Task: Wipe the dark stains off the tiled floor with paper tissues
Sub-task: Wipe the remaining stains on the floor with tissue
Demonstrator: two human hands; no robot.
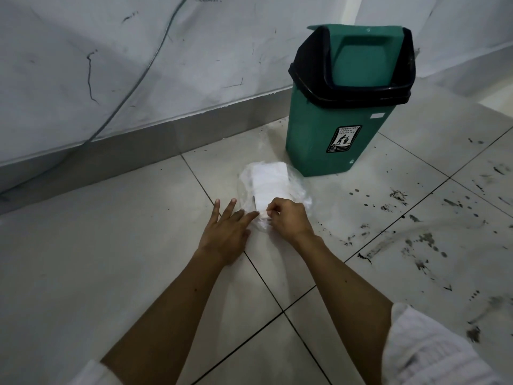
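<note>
**Tissue pull: R hand on near end of stack, stains off to the right**

Near: both forearms reach fwd over the tiled floor (116, 245). L hand (226, 233) lies flat, fingers straight and spread, fingertips on the near edge of the clear plastic wrap (301, 197), prob. steadying it. R hand (288, 218) has fingers curled, pinching the near end of the tissue stack (270, 180). Stack's long axis runs away from the hands, so the sheet likely peels toward the body. Dark stains (416, 243) sit well to the right, R arm nearer. Far: green bin (333, 140) just beyond the pack, by the wall (138, 65). No wiping done yet, I'd say.
</note>
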